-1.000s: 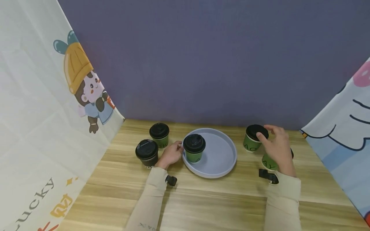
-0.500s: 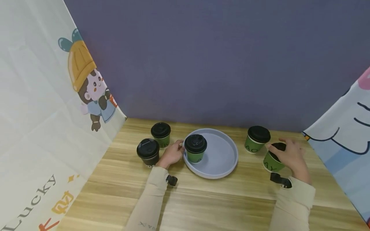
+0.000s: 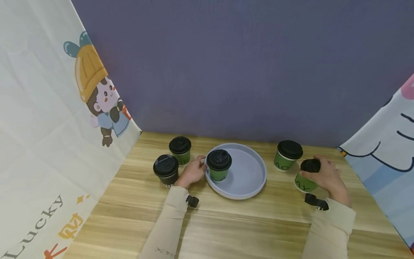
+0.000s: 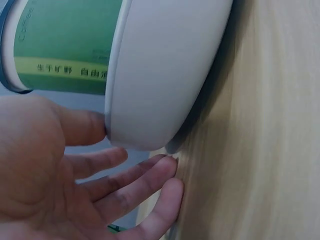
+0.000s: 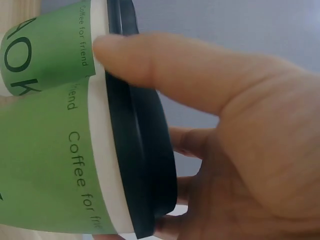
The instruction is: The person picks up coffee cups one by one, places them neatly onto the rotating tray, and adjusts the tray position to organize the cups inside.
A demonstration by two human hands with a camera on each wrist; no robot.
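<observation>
My left hand (image 3: pixel 192 173) holds the left rim of a round grey tray (image 3: pixel 247 172), its thumb on the edge and its other fingers low by the outer wall in the left wrist view. On the tray's left side stands a green paper coffee cup (image 3: pixel 218 175) with a black lid. At the right, my right hand (image 3: pixel 327 177) grips another green coffee cup (image 3: pixel 304 182) around its black lid, thumb on the near side and fingers on the far side. That cup stands upright on the table. Its fingertips are partly hidden behind the lid in the right wrist view.
Just behind the gripped cup stands a further green lidded cup (image 3: pixel 286 158). Left of the tray are a black lidded cup (image 3: pixel 166 172) and a green one (image 3: pixel 181 153). A dark blue-grey panel (image 3: pixel 239 72) rises behind the wooden table (image 3: pixel 245 230), with printed cloths at both sides.
My right hand has moved from the rear right cup to the nearer right cup, and its fingers have closed around that lid. The left hand stays at the tray.
</observation>
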